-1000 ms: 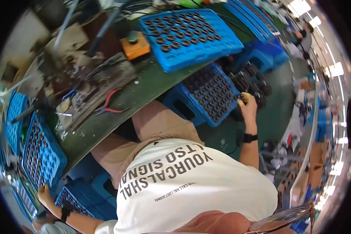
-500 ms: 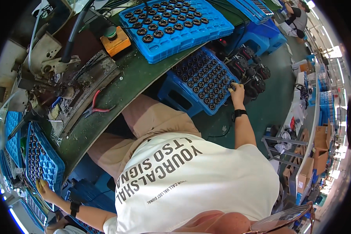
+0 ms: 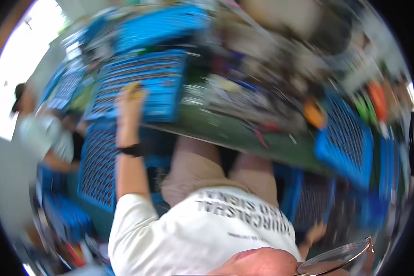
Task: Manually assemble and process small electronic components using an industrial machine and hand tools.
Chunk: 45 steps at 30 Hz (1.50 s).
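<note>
The whole view is smeared by fast motion. My left hand (image 3: pixel 130 103), with yellow covers on its fingertips, is over a blue tray (image 3: pixel 168 99) at the left end of the bench. Rows of small dark parts fill much of that tray. What its fingers hold, if anything, cannot be made out. At lower right, my right hand (image 3: pixel 315 233) is beside another blue tray (image 3: pixel 295 198) of dark parts, below the bench edge. Blur hides how its fingers lie and whether a part is in them.
A green bench (image 3: pixel 221 129) crosses in front of me, with red-handled pliers (image 3: pixel 261 133) and blurred machinery on it. A filled blue tray (image 3: pixel 324 145) stands at its right. Another tray (image 3: pixel 98 165) is below my left arm. A person (image 3: pixel 46 133) sits at far left.
My view has swung to the left, so the bench and trays have shifted rightward. My left hand stays by the left tray; my right hand is now lower, nearer the view's edge.
</note>
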Each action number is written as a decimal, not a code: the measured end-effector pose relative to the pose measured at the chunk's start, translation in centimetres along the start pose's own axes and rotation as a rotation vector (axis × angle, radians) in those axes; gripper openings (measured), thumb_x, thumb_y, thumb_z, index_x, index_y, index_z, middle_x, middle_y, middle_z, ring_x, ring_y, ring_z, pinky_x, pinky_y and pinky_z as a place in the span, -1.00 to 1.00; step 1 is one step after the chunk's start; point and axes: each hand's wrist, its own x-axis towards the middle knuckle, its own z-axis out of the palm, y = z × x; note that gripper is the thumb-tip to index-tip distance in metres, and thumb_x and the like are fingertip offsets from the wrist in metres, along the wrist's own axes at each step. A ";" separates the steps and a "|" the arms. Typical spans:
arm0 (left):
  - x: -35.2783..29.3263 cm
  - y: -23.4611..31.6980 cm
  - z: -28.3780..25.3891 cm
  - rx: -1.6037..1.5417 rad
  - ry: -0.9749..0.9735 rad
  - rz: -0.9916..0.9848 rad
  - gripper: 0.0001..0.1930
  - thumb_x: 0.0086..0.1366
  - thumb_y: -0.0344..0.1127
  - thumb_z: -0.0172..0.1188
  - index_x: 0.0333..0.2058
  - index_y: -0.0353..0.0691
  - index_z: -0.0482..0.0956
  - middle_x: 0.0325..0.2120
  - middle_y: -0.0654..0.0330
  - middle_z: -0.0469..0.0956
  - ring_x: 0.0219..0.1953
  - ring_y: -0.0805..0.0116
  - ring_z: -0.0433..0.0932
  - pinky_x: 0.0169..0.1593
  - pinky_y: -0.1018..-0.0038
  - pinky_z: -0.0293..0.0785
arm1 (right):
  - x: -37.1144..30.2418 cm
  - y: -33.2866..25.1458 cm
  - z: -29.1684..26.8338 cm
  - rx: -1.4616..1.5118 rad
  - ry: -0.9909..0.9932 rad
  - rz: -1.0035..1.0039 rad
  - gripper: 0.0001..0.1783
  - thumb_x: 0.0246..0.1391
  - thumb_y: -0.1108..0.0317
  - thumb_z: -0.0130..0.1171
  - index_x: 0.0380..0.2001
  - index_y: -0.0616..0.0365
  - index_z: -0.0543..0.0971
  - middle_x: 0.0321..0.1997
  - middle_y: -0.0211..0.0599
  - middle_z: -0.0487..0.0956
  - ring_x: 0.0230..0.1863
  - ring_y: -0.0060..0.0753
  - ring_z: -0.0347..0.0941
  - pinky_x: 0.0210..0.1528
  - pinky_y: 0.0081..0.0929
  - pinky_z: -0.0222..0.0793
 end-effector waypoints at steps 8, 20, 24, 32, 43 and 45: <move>-1.9 1.2 1.9 -0.277 0.115 -0.082 -0.59 0.03 -0.35 0.35 -0.08 -0.21 0.57 -0.35 0.04 0.46 -0.42 0.22 0.54 -0.25 0.39 0.52 | 17.1 -36.8 8.3 0.576 0.178 -0.893 -0.59 0.07 0.35 0.15 0.01 0.25 0.52 0.01 0.13 0.46 -0.02 0.07 0.40 0.08 -0.11 0.31; -1.0 0.5 1.1 -0.395 -0.053 -0.116 -0.54 0.03 -0.47 0.36 -0.03 -0.22 0.51 -0.29 0.13 0.36 -0.44 0.36 0.54 -0.27 0.47 0.53 | 17.5 -42.4 2.5 0.832 0.521 -1.223 -0.56 0.15 0.21 0.11 0.05 0.20 0.46 0.02 0.04 0.40 -0.05 0.01 0.37 0.04 -0.08 0.29; -0.9 0.9 0.9 -0.400 -0.046 -0.132 -0.56 0.03 -0.46 0.36 -0.06 -0.23 0.51 -0.28 0.12 0.36 -0.45 0.36 0.55 -0.27 0.46 0.54 | 16.3 -41.4 2.0 0.908 0.592 -1.299 -0.54 0.17 0.16 0.10 0.06 0.19 0.44 0.03 0.01 0.38 -0.07 -0.01 0.36 0.03 -0.06 0.28; -1.2 0.1 1.5 -0.389 -0.007 -0.125 -0.57 0.01 -0.47 0.37 -0.09 -0.23 0.53 -0.28 0.14 0.38 -0.44 0.38 0.53 -0.30 0.51 0.55 | 16.3 -39.6 0.4 1.087 0.764 -1.491 -0.51 0.22 0.07 0.07 0.08 0.16 0.40 0.04 -0.05 0.34 -0.09 -0.04 0.34 0.00 -0.04 0.27; -1.6 -1.1 0.8 -0.228 0.149 -0.098 -0.56 -0.05 -0.41 0.39 -0.11 -0.25 0.60 -0.28 0.00 0.55 -0.36 0.19 0.60 -0.23 0.39 0.54 | 10.5 -31.1 -4.2 0.447 0.488 -0.772 -0.56 0.29 0.19 -0.02 0.06 0.34 0.40 0.08 0.01 0.44 0.11 -0.05 0.33 0.14 -0.22 0.24; -0.8 0.1 0.5 -0.330 0.034 -0.198 -0.58 0.01 -0.42 0.40 -0.09 -0.27 0.59 -0.26 0.06 0.54 -0.36 0.31 0.61 -0.28 0.47 0.55 | 9.0 -31.6 -5.4 0.599 0.361 -0.656 -0.59 0.22 0.30 0.08 0.06 0.34 0.41 0.04 -0.02 0.46 0.07 -0.08 0.37 0.15 -0.27 0.23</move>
